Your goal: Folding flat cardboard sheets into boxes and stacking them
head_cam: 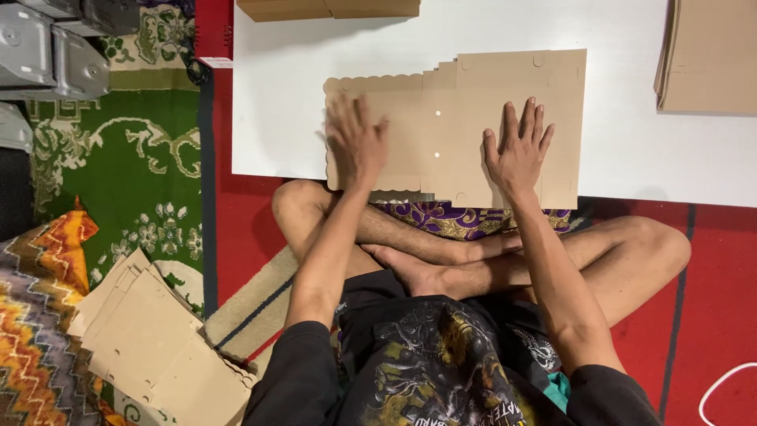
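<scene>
Flat die-cut brown cardboard box blank [465, 118], unfolded, lying on the white board [631, 158] with its near edge overhanging toward the sitter's knees; scalloped edging at its left end, stepped notches along the top, small round holes near the centre, both open palms resting on it.

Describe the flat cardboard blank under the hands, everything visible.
The cardboard blank is tan, die-cut and unfolded, lying flat on the white board. Its left end has scalloped edges, the top edge steps up toward a larger right panel, and two small holes sit near the middle. Its near edge overhangs toward the lap. The left hand and right hand press on it, palms down.
</scene>
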